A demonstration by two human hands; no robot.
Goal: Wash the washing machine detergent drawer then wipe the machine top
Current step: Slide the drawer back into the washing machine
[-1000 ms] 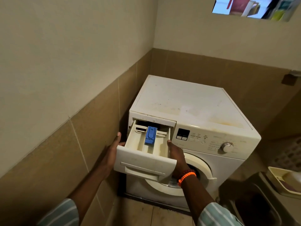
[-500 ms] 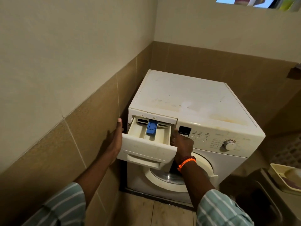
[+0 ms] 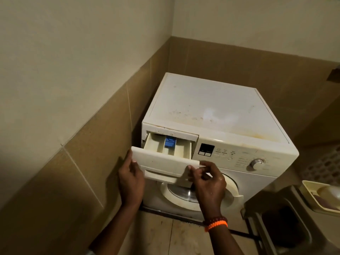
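Note:
A white front-loading washing machine (image 3: 211, 107) stands in the corner, its flat top stained yellowish near the front edge. Its cream detergent drawer (image 3: 163, 161) is partly pulled out of the slot at the upper left of the front; a blue insert (image 3: 169, 142) shows in the middle compartment. My left hand (image 3: 131, 181) holds the drawer's left front corner. My right hand (image 3: 207, 181), with orange and dark bead bracelets on the wrist, pinches the drawer's right front corner.
A tiled wall (image 3: 82, 162) runs close along the machine's left side. To the right stands a dark sink (image 3: 287, 232) with a cream tray (image 3: 316, 197) on its rim. The control panel carries a dial (image 3: 256, 163) and a display (image 3: 207, 149).
The drawer has slid further into the machine than one second ago. Both hands have shifted from its sides to its front corners. The camera has tilted down.

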